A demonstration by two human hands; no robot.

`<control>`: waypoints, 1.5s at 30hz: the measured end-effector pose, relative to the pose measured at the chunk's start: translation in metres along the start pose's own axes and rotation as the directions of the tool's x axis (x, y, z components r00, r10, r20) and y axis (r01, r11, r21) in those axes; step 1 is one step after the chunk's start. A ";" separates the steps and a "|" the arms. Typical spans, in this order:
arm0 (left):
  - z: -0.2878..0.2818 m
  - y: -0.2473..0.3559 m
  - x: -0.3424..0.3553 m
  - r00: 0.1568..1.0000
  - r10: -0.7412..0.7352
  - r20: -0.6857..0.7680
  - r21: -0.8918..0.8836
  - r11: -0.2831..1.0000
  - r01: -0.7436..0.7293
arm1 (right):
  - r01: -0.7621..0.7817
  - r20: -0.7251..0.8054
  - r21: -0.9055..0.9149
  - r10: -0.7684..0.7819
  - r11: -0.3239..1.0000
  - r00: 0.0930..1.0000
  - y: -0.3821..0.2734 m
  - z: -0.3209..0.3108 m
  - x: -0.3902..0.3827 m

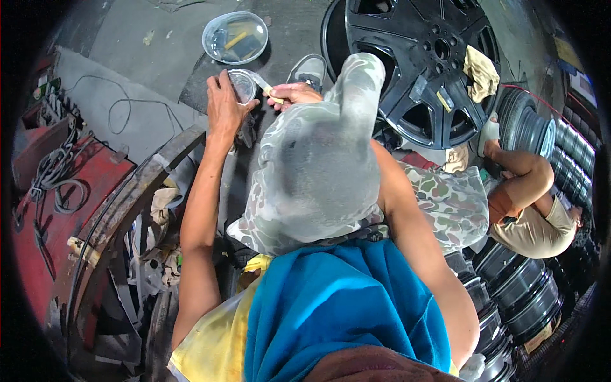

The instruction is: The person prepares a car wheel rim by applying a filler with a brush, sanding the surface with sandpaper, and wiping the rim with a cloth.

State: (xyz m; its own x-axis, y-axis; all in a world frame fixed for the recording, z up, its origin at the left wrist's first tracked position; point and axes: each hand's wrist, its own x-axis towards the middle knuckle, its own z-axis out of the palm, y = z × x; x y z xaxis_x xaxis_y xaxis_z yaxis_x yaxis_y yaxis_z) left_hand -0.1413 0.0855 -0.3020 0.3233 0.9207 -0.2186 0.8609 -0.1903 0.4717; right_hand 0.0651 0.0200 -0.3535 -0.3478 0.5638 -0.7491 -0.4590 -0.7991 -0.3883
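Note:
My left hand (224, 107) is wrapped round the side of a small round can (244, 87) with a pale rim, out over the floor at upper left. My right hand (298, 95) pinches the yellowish handle of a small flat scraper (259, 80), whose pale blade points at the can. What lies inside the can is hard to make out. Just beyond, a clear plastic bowl (207, 39) stands on the floor holding a yellow strip and a dark piece. To the right lies a large black wheel rim (414, 60) with a beige cloth (481, 73) draped on its edge.
A red metal box (83, 197) with coiled cable (57, 172) and a rusty curved beam (121, 200) flank my left arm. On the right are a tyre (512, 118), stacked wheel rims (515, 286) and a crouching person (531, 216). My camouflage-clad knee (363, 83) rises between hands and rim.

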 end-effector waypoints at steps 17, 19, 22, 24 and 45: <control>0.027 0.016 -0.008 0.997 -0.021 -0.081 -0.042 0.999 0.018 | 0.401 0.116 -0.872 -0.679 0.280 0.725 0.014 -0.015 0.014; 0.030 0.015 -0.005 0.991 -0.068 -0.114 -0.028 0.998 0.065 | 0.341 -0.026 -0.803 -0.601 0.489 0.799 0.007 -0.011 0.015; 0.018 0.004 0.000 0.986 0.163 0.024 0.000 0.987 -0.163 | 0.277 -0.144 -0.741 -0.548 0.612 0.824 0.000 -0.007 0.016; 0.008 -0.003 0.002 0.955 0.292 0.060 0.017 0.956 -0.293 | 0.282 -0.160 -0.740 -0.568 0.610 0.808 0.000 -0.008 0.019; 0.015 0.021 -0.012 1.000 -0.018 -0.004 -0.015 1.000 0.018 | 0.311 -0.064 -0.850 -0.670 0.425 0.739 0.004 0.001 0.022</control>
State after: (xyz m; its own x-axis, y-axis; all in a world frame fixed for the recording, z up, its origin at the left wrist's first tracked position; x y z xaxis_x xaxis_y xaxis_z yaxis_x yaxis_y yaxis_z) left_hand -0.1209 0.0650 -0.3023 0.3063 0.9254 -0.2231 0.8607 -0.1691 0.4802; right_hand 0.0548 0.0294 -0.3708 0.1031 0.9391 -0.3279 0.3918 -0.3414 -0.8544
